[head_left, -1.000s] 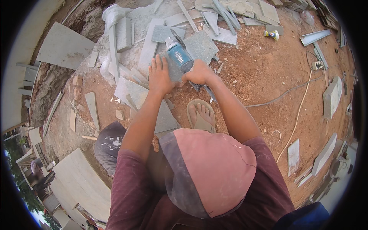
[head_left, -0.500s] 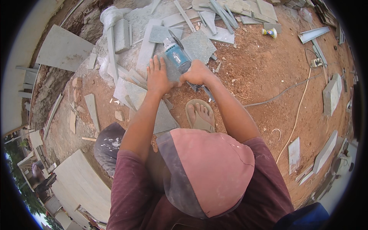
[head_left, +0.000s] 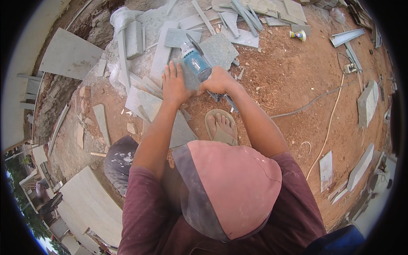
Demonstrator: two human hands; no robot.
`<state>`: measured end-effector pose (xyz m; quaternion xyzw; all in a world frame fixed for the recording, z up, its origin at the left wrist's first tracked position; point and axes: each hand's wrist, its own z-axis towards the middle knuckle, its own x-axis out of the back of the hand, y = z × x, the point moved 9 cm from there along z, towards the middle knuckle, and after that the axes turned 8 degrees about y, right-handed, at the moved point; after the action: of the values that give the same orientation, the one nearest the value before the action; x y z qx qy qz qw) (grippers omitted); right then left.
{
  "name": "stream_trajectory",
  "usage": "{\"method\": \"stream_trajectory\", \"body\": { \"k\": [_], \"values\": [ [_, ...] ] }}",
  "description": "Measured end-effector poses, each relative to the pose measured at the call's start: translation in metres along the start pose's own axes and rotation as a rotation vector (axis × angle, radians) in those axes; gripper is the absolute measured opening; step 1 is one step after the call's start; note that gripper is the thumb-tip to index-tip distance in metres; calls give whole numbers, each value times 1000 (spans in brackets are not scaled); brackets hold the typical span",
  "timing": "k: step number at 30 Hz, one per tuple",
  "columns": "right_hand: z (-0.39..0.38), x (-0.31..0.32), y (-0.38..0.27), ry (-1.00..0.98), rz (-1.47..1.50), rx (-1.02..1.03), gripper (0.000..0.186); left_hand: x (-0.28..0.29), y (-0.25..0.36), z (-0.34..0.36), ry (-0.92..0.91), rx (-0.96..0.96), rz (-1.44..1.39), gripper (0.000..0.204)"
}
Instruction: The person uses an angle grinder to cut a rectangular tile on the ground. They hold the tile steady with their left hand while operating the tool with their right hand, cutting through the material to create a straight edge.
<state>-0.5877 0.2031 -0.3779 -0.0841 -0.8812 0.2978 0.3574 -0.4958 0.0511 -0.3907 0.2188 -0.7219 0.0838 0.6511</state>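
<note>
A teal angle grinder [head_left: 196,63] with a thin cutting disc [head_left: 196,44] is gripped at its rear by my right hand [head_left: 217,80]. The disc stands on edge over a grey stone slab [head_left: 223,50], and whether it touches the stone I cannot tell. My left hand [head_left: 173,85] lies flat beside the grinder with its fingers stretched out, pressing on grey stone. Its thumb reaches close to my right hand. The lower part of the grinder's handle is hidden by my right hand.
Cut stone strips [head_left: 250,19] and offcuts lie beyond the slab. A sandalled foot [head_left: 222,126] rests just below my hands. A grey cable [head_left: 312,104] crosses the reddish soil to a socket [head_left: 350,68] at right. A small yellow-labelled cup [head_left: 298,35] lies at far right.
</note>
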Motion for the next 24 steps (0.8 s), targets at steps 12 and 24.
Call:
{"method": "stream_trajectory", "body": {
  "k": [12, 24],
  "values": [
    [-1, 3, -1, 70, 3, 59, 52, 2, 2, -1, 0, 2, -17, 136],
    [-9, 5, 1, 61, 28, 37, 55, 3, 2, -1, -8, 9, -18, 138]
  ]
}}
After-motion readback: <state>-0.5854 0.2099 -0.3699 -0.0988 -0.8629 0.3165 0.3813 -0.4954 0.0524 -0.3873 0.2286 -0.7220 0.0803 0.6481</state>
